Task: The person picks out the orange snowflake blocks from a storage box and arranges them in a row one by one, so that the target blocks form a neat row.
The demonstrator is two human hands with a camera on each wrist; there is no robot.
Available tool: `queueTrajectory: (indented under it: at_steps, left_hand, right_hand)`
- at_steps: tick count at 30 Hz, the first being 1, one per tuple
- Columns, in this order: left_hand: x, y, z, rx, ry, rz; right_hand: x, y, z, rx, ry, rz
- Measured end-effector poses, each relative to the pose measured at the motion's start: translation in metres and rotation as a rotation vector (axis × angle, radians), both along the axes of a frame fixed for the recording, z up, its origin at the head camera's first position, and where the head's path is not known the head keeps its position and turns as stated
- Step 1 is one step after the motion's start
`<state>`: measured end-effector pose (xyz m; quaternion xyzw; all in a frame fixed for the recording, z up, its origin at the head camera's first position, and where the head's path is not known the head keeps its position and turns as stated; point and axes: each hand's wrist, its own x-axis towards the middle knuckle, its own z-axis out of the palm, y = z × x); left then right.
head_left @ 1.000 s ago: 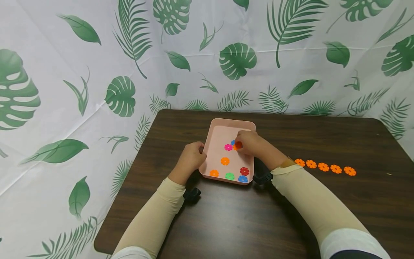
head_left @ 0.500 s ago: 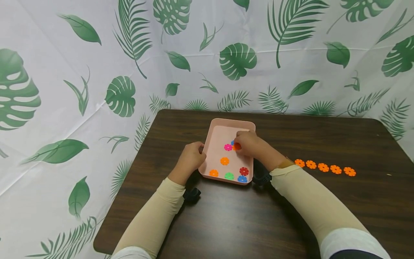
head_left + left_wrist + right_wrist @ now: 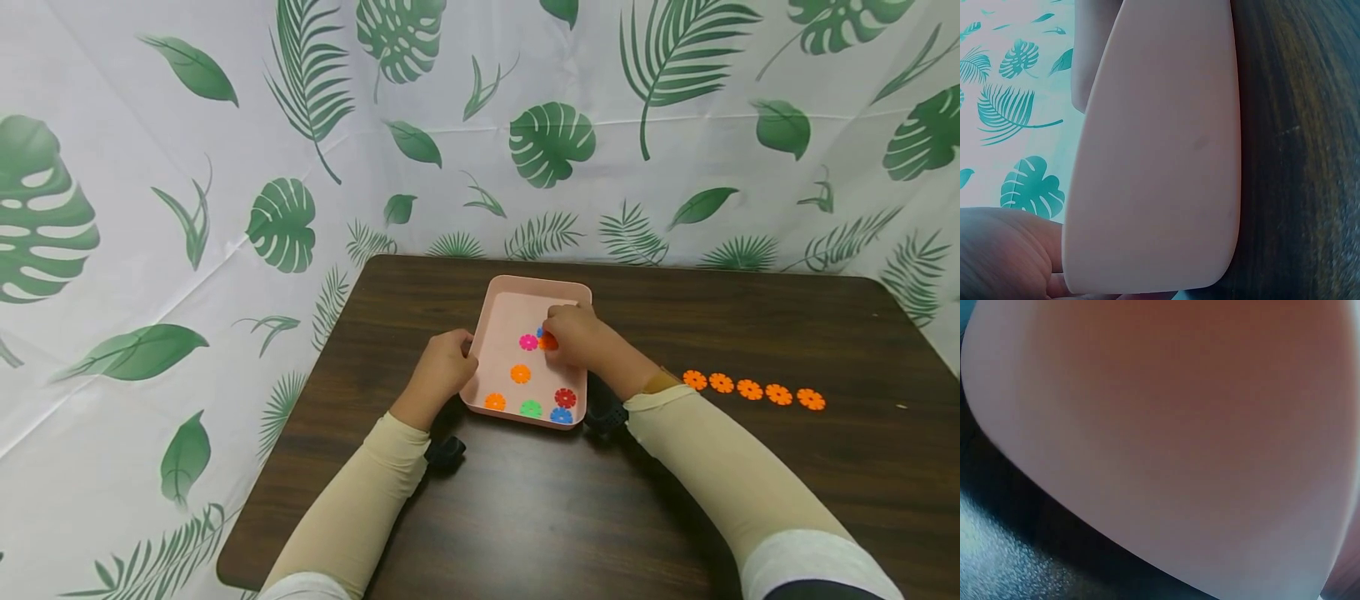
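We see a leaf-print cloth (image 3: 465, 75) behind a dark table (image 3: 510, 508), and on that a pink tray (image 3: 504, 315). The left hand (image 3: 442, 367) holds the tray's left side. The right hand (image 3: 579, 335) reaches in over the right side, fingers curled; an orange disc (image 3: 548, 342) lies right at its fingertips, partly covered, and we cannot tell whether they pinch it. Just beside that disc we find a pink disc (image 3: 528, 342) and a partly hidden blue disc (image 3: 540, 332).
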<state>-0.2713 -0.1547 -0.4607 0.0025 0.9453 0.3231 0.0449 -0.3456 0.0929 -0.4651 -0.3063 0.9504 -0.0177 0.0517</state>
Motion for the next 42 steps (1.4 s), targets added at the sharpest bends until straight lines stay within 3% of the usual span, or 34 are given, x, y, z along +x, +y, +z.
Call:
queueTrajectory:
  at_steps: [16,30,42]
  left_hand:
    - [-0.0014,-0.0006,0.0009,0.025,-0.050,0.026]
    - [-0.0009,0.0000,-0.0003,0.014,-0.021,0.016]
    - [0.0000,-0.0003,-0.0006,0.013,-0.017,0.011]
  right_hand:
    - [0.0033,-0.0038,0.0014,0.021,-0.022,-0.007]
    - [0.0055,-0.0047,0.0020,0.007,0.037,0.009]
    - [0.0031,0.0007,0.0037,-0.059,-0.017,-0.024]
